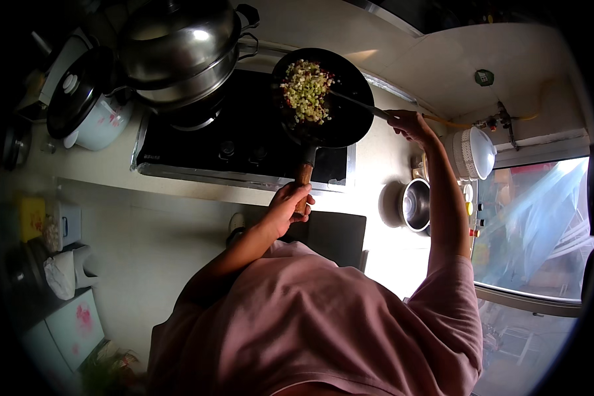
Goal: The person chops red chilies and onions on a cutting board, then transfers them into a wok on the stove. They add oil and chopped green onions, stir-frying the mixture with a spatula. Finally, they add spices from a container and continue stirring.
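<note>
A black wok sits over the right side of a black glass gas hob. My left hand is closed around its wooden handle, which points towards me. Diced pale-green and white food with dark red bits is heaped in the left half of the wok. From the right, my right hand grips a long-handled spatula. The spatula's shaft crosses the wok rim, and its tip reaches the right edge of the food, where its blade is hard to make out.
A large lidded steel steamer pot stands on the left burner. Beside it is a white enamel pot with a dark lid. To the right are a steel bowl, stacked white bowls, a gas valve and a window.
</note>
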Demonstrator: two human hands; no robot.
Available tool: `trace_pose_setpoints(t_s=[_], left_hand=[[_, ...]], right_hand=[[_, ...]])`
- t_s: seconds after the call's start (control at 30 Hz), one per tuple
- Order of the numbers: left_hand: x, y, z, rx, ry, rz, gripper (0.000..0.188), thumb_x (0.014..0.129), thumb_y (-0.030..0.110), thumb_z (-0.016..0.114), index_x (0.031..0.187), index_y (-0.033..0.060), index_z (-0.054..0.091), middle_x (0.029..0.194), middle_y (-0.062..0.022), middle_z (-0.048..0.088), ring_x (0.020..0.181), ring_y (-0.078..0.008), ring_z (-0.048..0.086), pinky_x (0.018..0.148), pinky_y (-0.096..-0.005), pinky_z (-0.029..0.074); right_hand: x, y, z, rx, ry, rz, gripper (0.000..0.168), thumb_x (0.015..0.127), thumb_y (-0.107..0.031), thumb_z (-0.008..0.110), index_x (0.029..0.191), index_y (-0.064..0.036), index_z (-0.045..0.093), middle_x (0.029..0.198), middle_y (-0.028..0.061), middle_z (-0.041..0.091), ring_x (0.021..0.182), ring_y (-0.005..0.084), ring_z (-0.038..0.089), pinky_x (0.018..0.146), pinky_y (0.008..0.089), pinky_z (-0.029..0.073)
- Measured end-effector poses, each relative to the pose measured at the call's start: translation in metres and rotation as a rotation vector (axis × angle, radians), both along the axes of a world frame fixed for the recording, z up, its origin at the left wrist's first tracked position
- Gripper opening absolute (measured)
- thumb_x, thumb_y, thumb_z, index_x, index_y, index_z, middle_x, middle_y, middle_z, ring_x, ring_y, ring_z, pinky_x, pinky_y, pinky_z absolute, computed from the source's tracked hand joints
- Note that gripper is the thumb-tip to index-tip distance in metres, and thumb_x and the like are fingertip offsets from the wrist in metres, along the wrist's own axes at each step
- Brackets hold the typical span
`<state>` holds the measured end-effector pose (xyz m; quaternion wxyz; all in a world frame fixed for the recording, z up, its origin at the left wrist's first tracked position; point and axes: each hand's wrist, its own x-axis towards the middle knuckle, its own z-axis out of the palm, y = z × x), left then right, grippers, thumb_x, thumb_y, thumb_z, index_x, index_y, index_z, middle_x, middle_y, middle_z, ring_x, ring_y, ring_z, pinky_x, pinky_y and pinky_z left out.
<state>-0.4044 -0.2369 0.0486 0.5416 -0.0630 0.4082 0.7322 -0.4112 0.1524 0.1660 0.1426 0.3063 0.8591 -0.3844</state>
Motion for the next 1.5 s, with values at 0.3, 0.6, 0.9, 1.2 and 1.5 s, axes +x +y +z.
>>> trace_pose_setpoints(t_s=[0.3, 0.6, 0.9, 1.2, 1.5], left_hand=[[-0.003, -0.002, 0.002, 0.008, -0.022, 0.001, 0.024, 0.089, 0.030, 0.067, 0.101, 0.0118, 0.056, 0.080, -0.0022, 0.060, 0.063, -0.0108, 0.057, 0.051, -0.0269, 0.047], [-0.005, -0.002, -0.005, 0.011, 0.017, -0.024, 0.033, 0.089, 0.037, 0.067, 0.103, 0.0109, 0.053, 0.080, -0.0019, 0.062, 0.062, -0.0101, 0.060, 0.050, -0.0254, 0.051], [-0.006, -0.002, 0.004, -0.010, -0.014, -0.015, 0.027, 0.087, 0.033, 0.070, 0.097, 0.0121, 0.055, 0.078, -0.0019, 0.060, 0.062, -0.0104, 0.059, 0.051, -0.0274, 0.049], [-0.003, -0.001, 0.000, 0.010, -0.005, -0.018, 0.027, 0.090, 0.034, 0.065, 0.100, 0.0113, 0.054, 0.079, -0.0026, 0.061, 0.062, -0.0106, 0.059, 0.050, -0.0271, 0.050], [-0.011, -0.013, 0.008, -0.094, 0.252, -0.134, 0.034, 0.093, 0.040, 0.060, 0.104, 0.0086, 0.054, 0.085, -0.0049, 0.066, 0.066, -0.0118, 0.063, 0.051, -0.0262, 0.051]], right_hand=[[0.053, -0.117, 0.069, 1.064, 0.330, 0.671, 0.042, 0.079, -0.009, 0.071, 0.119, -0.021, 0.065, 0.076, 0.0078, 0.059, 0.060, 0.0240, 0.060, 0.057, 0.0382, 0.050], [0.071, -0.195, 0.121, 1.116, 0.138, 0.732, 0.036, 0.083, -0.018, 0.068, 0.119, -0.020, 0.065, 0.074, 0.0069, 0.060, 0.060, 0.0230, 0.062, 0.051, 0.0355, 0.049], [0.021, -0.142, 0.096, 1.259, -0.028, 0.541, 0.019, 0.086, -0.027, 0.061, 0.101, -0.018, 0.069, 0.072, 0.0071, 0.066, 0.069, 0.0268, 0.068, 0.058, 0.0395, 0.055], [0.008, 0.014, 0.055, 0.174, -0.163, -0.080, 0.021, 0.086, -0.030, 0.065, 0.092, -0.012, 0.072, 0.061, -0.0004, 0.053, 0.044, 0.0068, 0.037, 0.038, 0.0251, 0.027], [0.020, -0.051, 0.015, 0.414, 0.407, 0.298, 0.040, 0.079, -0.013, 0.073, 0.119, -0.014, 0.066, 0.068, 0.0055, 0.061, 0.061, 0.0162, 0.061, 0.058, 0.0314, 0.049]])
